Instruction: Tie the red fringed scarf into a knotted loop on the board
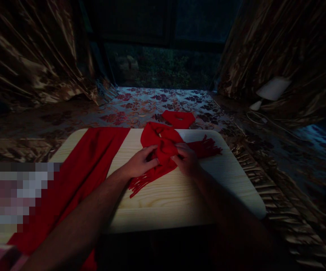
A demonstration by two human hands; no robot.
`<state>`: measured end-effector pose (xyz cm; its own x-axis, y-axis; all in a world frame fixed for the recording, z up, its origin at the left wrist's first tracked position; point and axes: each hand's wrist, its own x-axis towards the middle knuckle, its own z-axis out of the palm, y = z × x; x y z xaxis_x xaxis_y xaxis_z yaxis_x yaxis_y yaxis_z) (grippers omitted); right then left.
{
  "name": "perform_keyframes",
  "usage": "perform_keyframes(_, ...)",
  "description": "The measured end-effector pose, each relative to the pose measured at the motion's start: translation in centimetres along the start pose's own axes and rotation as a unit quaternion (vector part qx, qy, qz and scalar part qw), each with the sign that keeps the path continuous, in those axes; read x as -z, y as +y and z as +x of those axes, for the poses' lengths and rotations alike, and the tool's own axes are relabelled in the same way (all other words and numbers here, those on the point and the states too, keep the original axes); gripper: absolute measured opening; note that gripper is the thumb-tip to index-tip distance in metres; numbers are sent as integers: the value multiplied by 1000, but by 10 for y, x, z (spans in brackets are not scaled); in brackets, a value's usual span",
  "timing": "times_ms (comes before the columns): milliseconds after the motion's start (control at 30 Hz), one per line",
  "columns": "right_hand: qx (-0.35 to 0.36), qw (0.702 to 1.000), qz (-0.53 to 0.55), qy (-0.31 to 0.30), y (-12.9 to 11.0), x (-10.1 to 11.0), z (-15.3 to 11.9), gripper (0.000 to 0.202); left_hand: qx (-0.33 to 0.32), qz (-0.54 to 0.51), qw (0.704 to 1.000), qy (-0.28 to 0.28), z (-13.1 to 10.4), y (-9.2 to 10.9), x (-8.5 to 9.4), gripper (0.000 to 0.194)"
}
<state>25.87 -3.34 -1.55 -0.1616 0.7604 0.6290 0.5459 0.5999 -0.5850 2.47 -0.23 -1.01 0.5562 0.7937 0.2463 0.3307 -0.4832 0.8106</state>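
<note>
The red scarf [165, 148] lies on the far, middle part of the pale wooden tabletop [222, 188], bent into a loop with a small gap toward its far side. One fringed end points toward the near left, the other toward the far right. The left hand [144, 162] grips the scarf's left side, thumb and fingers closed on the fabric; the right hand [187, 160] has its grip closed on the right side in the same way. To the left, a long red cloth [95, 165] runs from the tabletop's far edge toward the near left, passing beside the left forearm. Just beyond the far edge, a red ring-shaped piece [189, 119] rests on a floral cover [157, 99]. At the far right, a small white-shaded lamp [274, 89] leans near a curtain [270, 49].
</note>
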Motion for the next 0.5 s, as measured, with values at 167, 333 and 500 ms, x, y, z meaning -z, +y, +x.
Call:
perform_keyframes(167,16,999,-15,-27,-4,-1,0,5,-29,5,999,-15,3,6,-6,74)
perform_keyframes(333,44,994,-29,-98,-6,-4,-2,19,-3,-31,999,-27,6,3,-11,47)
perform_keyframes(500,45,992,-45,-113,-4,-10,-4,27,16,-16,1000,-5,7,3,-14,34)
